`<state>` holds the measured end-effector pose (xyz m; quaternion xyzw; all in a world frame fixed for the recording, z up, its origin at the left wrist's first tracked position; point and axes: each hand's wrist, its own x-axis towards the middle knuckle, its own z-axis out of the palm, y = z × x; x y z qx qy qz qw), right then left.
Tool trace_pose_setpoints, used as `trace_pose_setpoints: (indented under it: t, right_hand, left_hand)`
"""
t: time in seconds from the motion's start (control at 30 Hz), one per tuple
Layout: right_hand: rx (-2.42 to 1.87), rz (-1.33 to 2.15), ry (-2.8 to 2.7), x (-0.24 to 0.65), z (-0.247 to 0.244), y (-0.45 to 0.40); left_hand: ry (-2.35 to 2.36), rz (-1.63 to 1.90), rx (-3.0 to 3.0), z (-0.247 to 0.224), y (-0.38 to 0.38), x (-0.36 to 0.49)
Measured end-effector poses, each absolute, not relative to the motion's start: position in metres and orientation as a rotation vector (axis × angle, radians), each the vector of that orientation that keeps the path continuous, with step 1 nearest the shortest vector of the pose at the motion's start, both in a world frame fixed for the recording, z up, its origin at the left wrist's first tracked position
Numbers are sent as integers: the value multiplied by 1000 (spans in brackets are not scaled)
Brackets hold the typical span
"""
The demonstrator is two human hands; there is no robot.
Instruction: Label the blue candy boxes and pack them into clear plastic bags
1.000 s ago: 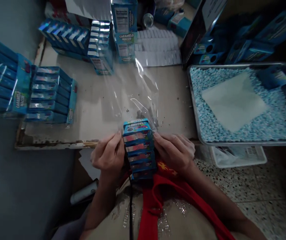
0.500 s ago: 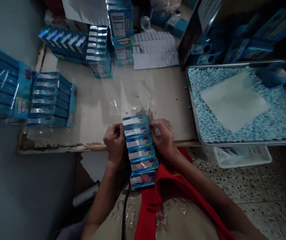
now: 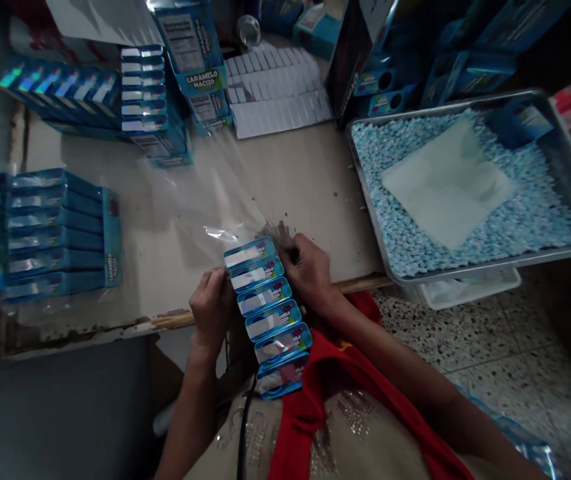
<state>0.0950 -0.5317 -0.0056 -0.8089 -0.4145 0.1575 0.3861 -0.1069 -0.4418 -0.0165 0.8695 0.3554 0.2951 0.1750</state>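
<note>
A row of several small blue candy boxes [image 3: 268, 298], labelled "Caramelo", leans from the table's front edge toward my body. Clear plastic film [image 3: 225, 193] spreads over the table beyond its far end. My right hand [image 3: 310, 272] is closed at the row's upper right, pinching a crumpled bit of the film. At the row's upper left, my left hand [image 3: 209, 303] is closed too, its fingertips close against the boxes. Whatever lies between those left fingers is hidden.
A metal tray [image 3: 365, 193] of small light-blue candies stands at the right, a pale paper sheet [image 3: 448, 183] on top. Wrapped blue box packs [image 3: 55, 230] sit at the left, with more box stacks [image 3: 190, 47] behind. White strips [image 3: 280, 93] lie at the back.
The view has shifted, so the table's contents appear moved left and tilted. My right hand has closed more tightly on the film. The box row leans further left at its far end.
</note>
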Motion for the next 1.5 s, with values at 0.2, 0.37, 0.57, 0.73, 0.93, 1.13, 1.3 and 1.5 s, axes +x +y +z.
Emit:
trace_pose_setpoints:
  t: [0.2,0.37,0.57,0.73,0.93,1.13,1.3,1.5]
  right_hand:
    - [-1856,264,-1322,91,2,-563]
    - [-1859,192,-1280,97,-2,-583]
    - [-1977,233,-1070,104,-22,-575]
    - [-1976,273,-1072,104,-27,-573]
    - [-1964,263,-1211,104,-23,-580]
    - [-1905,368,-1118,103,-18,-578]
    - [-1803,291,-1268,97,3,-595]
    - [-1896,268,-1144,92,19,-613]
  left_hand:
    - [1018,921,2433,-11,-468,-102]
    - [1024,779,2455,-16,-472,-96]
    - [1230,702,2479,-15,-467,-84]
    - [1268,612,2530,-12,-468,-82]
    - [1229,499,2597,-7,-461,-80]
    - [1096,400,2580,-10,-464,-88]
    - [883,364,2527,2,-470,-111]
    - [872,376,2586,11,-474,-118]
